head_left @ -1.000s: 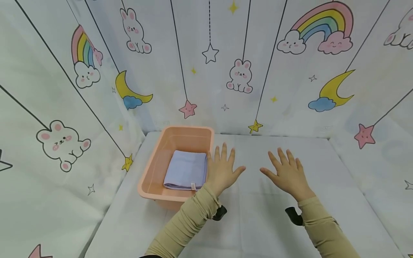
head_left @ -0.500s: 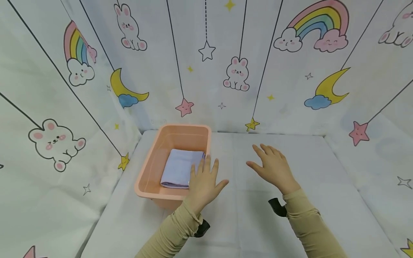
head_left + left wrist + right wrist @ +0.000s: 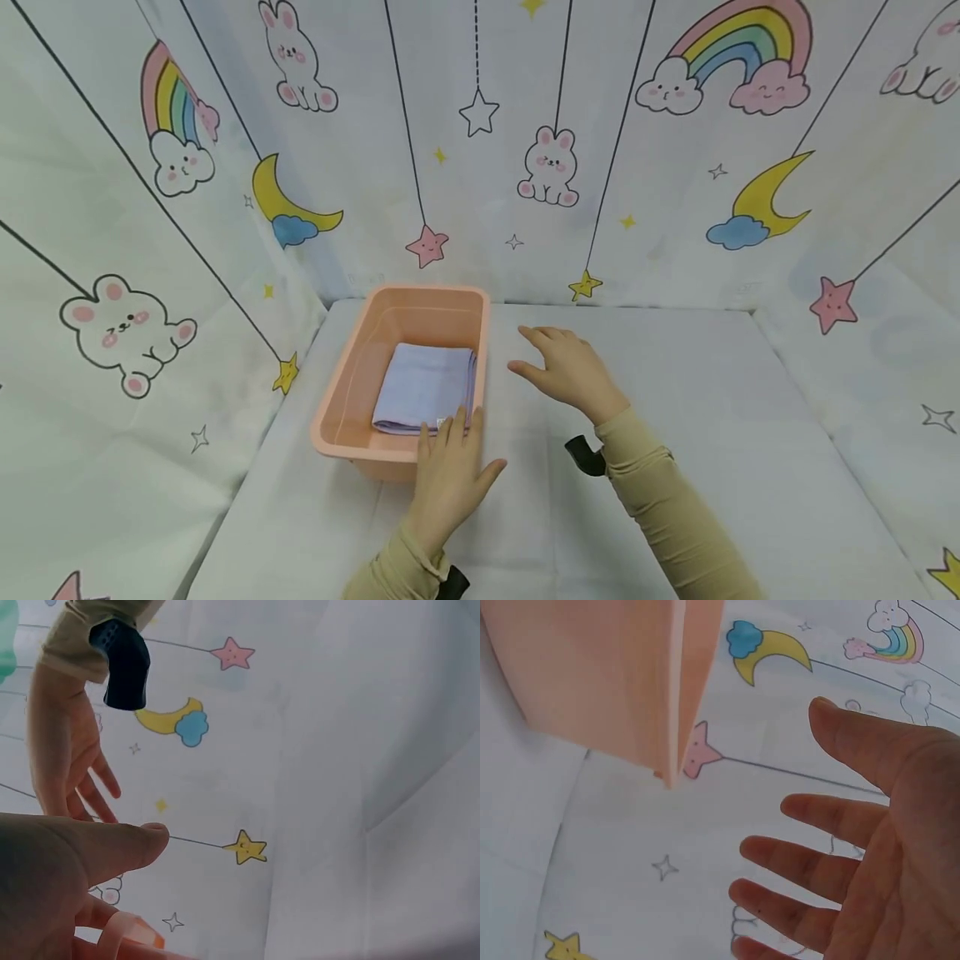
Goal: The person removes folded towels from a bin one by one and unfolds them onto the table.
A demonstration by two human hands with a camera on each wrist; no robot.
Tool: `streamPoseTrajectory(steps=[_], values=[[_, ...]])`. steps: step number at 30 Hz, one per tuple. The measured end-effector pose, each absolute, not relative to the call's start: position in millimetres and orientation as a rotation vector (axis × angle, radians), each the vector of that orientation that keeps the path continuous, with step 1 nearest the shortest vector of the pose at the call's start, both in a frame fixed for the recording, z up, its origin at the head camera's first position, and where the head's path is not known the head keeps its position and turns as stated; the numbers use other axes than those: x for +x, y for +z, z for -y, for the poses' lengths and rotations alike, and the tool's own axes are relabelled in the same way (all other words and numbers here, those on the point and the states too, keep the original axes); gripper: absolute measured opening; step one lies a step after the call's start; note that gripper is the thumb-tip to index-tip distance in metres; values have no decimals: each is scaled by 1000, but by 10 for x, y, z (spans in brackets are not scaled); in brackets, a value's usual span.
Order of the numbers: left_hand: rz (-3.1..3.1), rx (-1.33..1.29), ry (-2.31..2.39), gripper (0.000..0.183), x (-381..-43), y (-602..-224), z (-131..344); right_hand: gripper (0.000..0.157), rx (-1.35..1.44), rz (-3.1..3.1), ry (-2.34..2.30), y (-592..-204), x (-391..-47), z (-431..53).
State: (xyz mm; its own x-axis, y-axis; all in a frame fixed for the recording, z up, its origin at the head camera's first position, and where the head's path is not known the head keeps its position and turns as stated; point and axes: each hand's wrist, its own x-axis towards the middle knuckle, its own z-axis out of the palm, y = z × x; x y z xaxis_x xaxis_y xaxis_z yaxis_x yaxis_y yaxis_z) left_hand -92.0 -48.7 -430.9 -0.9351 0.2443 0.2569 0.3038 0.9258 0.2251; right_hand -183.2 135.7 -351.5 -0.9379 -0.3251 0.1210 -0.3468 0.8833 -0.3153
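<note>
A folded lavender cloth [image 3: 426, 387] with a small white tag lies inside a peach plastic basin [image 3: 345, 417] on the left of the table. My left hand [image 3: 447, 483] is at the basin's near right corner, fingers extended and overlapping the rim in the head view. To the right of the basin my right hand [image 3: 573, 373] hovers with its fingers reaching left, apart from the basin wall. In the right wrist view that hand [image 3: 840, 855] has its fingers spread, nothing in it, and the basin [image 3: 592, 682] stands beyond. The left wrist view shows my left thumb [image 3: 120, 847].
A white-covered table [image 3: 675, 400] extends to the right of the basin. A white curtain [image 3: 660, 183] printed with bunnies, rainbows, moons and stars stands behind it and along both sides. Black wrist straps [image 3: 585, 456] show below the sleeves.
My left hand has moved down and left, from over the basin's right side to its near corner. My right hand has moved left toward the basin. The cloth stays inside the basin.
</note>
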Motion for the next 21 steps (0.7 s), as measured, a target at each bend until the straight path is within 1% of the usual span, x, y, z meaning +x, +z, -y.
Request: streamPoseTrajectory(steps=[7,17,21], values=[[2858,-369,-416,71,-792,-4331,557,65,548,2980,521,-3453,-1964,-1052],[2810,-259,-399,70,-648,-4433,814,63,608,2931,504,-3437,-2131,-696],[2792,-212,-456,66,-631,-4465,860,61,605,2949,540,-3436,-2205,-551]])
